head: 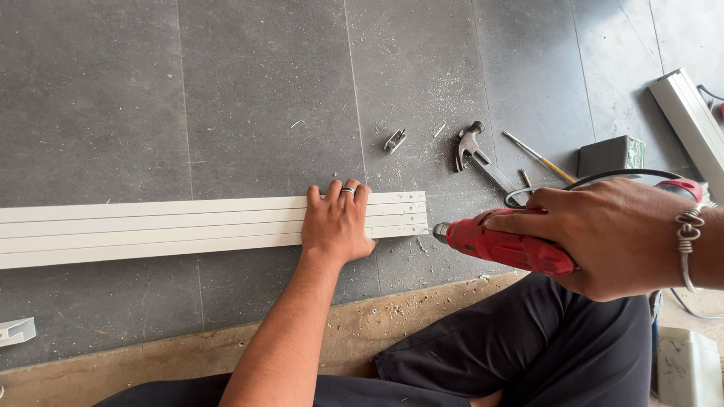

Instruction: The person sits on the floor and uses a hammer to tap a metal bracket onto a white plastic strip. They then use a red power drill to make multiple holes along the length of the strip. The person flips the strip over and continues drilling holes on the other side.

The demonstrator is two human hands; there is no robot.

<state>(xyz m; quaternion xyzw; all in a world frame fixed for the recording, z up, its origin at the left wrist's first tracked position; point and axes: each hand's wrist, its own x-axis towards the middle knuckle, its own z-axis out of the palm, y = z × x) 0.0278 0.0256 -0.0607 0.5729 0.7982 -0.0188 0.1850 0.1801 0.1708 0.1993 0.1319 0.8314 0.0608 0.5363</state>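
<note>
A long white channelled rail is laid flat across the grey tiled floor, running in from the left edge and ending near the middle of the view. Close to that end, the left hand is pressed palm-down on the rail, fingers spread slightly and flat, clamped on nothing; a ring is worn on one finger. Just beyond the rail's end, the nose of a red power drill is held against the end face. The drill's body is gripped by the right hand, fingers wrapped tightly around it, a metal bangle being worn at the wrist. The two hands are kept apart.

Further back on the floor, a small metal bracket, a claw hammer and a screwdriver are seen among scattered shavings. A second white rail is placed at the right edge.
</note>
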